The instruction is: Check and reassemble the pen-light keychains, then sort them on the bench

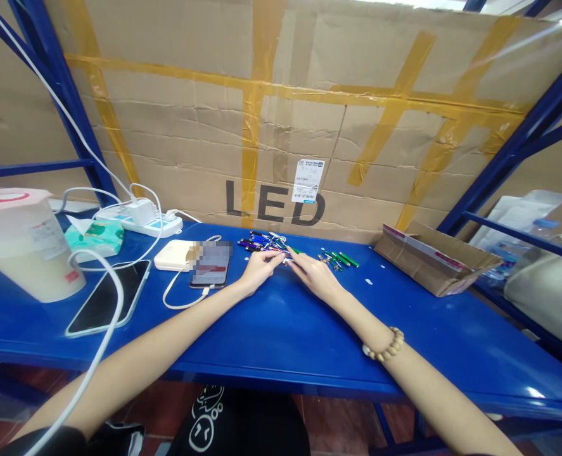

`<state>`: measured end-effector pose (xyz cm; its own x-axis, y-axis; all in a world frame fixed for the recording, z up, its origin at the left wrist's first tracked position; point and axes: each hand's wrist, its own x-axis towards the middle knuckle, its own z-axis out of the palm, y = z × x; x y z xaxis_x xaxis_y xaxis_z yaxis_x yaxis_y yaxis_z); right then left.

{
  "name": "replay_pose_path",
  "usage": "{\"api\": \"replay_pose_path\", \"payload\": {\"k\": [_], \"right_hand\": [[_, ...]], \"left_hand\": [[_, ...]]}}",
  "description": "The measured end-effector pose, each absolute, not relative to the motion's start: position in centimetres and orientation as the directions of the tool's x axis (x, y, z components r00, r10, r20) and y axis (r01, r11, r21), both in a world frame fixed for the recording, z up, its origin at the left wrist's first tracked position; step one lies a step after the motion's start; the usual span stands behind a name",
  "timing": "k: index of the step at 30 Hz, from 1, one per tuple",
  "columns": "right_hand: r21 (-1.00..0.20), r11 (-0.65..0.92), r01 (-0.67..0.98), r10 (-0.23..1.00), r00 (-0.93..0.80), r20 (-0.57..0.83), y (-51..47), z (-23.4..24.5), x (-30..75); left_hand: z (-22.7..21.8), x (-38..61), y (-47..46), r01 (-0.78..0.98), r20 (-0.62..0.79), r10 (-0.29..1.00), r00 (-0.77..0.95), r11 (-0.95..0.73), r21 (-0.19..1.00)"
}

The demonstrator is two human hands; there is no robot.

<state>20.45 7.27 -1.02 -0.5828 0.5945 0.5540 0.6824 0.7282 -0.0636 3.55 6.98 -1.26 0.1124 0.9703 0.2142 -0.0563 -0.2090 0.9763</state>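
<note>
My left hand and my right hand meet over the middle of the table, fingertips pinched close together. Between them is a small slim piece with a silvery glint, mostly hidden by my fingers; it looks like one of the short metallic tubes nearby. Just behind my hands lies a pile of short blue and purple tubes with silvery clips or rings. To the right of my right hand are several green tubes, some with small metal clips.
On the left of the blue table are a phone, a second phone cabled to a white power bank, a tissue pack, a power strip and a large cup. An open cardboard box stands right.
</note>
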Motion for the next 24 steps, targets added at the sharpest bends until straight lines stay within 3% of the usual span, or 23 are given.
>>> {"api": "replay_pose_path", "payload": {"k": [7, 15, 19, 24], "right_hand": [[-0.16, 0.747, 0.646, 0.601, -0.551, 0.579, 7.6, -1.29, 20.52], [-0.162, 0.722, 0.673, 0.621, -0.526, 0.581, 7.55, -1.13, 20.57], [-0.093, 0.727, 0.68, 0.604, -0.569, 0.558, 7.34, -0.91, 20.59], [0.086, 0.699, 0.71, 0.575, -0.629, 0.522, 7.33, -0.82, 20.47]], "left_hand": [[-1.28, 3.53, 6.83, -0.033, 0.22, 0.963, 0.154, -0.217, 0.976], [-1.53, 3.64, 7.13, -0.017, 0.23, 0.966, 0.12, -0.229, 0.973], [-1.42, 3.59, 7.04, 0.008, 0.239, 0.964, 0.115, -0.242, 0.97], [-0.9, 3.48, 6.66, 0.035, 0.255, 0.961, 0.105, -0.26, 0.965]]}}
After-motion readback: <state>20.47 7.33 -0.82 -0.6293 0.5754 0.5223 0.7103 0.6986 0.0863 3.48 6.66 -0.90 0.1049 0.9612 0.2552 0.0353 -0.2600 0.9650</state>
